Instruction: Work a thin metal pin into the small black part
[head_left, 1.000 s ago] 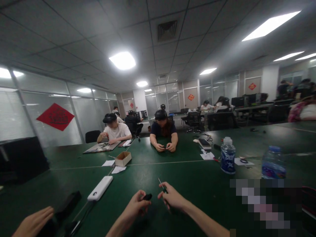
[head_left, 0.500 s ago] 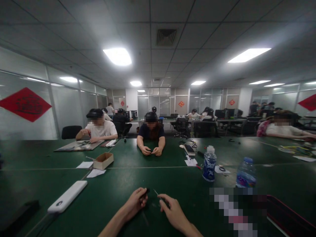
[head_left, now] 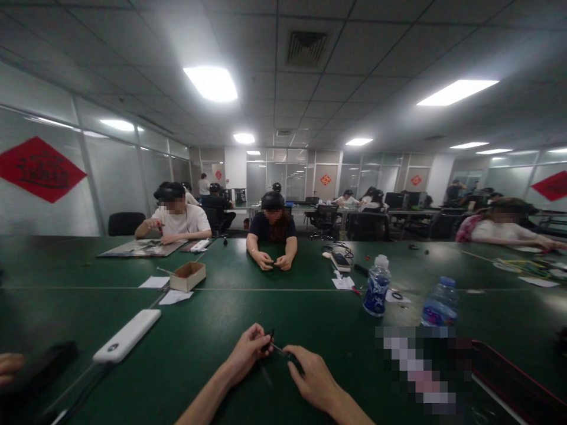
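Observation:
My left hand (head_left: 248,354) is closed in a pinch on a small black part (head_left: 271,339), whose exact kind I cannot make out. Facing it, my right hand (head_left: 313,378) grips a small screwdriver (head_left: 278,349) with a thin metal shaft and a dark handle mostly covered by the fingers. The shaft's tip reaches the black part between the left fingertips; whether it sits in a screw is too small to see. Both hands are held over the near side of the green table (head_left: 212,336).
On the left lie a white power bank (head_left: 128,337) with a cable, a dark blurred object (head_left: 44,369) and another person's hand (head_left: 9,367). Ahead is an open cardboard box (head_left: 188,277) by papers. Two bottles (head_left: 377,289) stand right of a phone (head_left: 341,261). Co-workers sit opposite.
The screwdriver's tip has come from a short gap away to the black part in my left hand. Another person's hand has appeared at the left edge. The view has tilted slightly.

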### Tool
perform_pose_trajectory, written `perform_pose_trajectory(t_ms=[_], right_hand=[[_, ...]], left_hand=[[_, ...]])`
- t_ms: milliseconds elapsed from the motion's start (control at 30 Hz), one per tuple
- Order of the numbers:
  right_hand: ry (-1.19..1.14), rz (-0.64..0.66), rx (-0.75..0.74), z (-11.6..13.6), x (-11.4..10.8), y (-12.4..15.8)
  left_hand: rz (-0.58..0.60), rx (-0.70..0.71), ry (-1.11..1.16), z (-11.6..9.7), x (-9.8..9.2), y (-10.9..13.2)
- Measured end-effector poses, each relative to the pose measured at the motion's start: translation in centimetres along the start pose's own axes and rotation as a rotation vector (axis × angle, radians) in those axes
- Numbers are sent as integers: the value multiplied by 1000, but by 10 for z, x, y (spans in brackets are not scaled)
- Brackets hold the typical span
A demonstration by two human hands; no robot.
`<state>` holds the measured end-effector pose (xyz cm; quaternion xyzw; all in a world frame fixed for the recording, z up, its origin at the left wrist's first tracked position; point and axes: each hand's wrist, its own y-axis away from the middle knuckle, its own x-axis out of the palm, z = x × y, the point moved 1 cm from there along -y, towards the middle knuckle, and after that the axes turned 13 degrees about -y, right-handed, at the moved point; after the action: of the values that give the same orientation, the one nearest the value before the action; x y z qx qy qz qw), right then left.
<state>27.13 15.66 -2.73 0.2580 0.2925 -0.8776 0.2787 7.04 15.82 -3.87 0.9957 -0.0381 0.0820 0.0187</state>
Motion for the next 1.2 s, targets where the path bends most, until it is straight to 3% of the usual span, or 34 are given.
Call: perform_pose_trajectory(t_ms=[467, 600, 967, 1100, 1200], right_hand=[[51, 6, -1, 0, 1, 0], [105, -10, -8, -2, 2, 0], [190, 36, -40, 3, -1, 2], [242, 64, -6, 5, -27, -8], [307, -60, 255, -1, -80, -14]], left_hand=[[-13, 18, -66, -1, 2, 7], [-20, 27, -156, -3, 3, 7], [101, 126, -542, -4, 6, 9], [100, 112, -594, -5, 5, 8], [79, 95, -627, -5, 4, 7]])
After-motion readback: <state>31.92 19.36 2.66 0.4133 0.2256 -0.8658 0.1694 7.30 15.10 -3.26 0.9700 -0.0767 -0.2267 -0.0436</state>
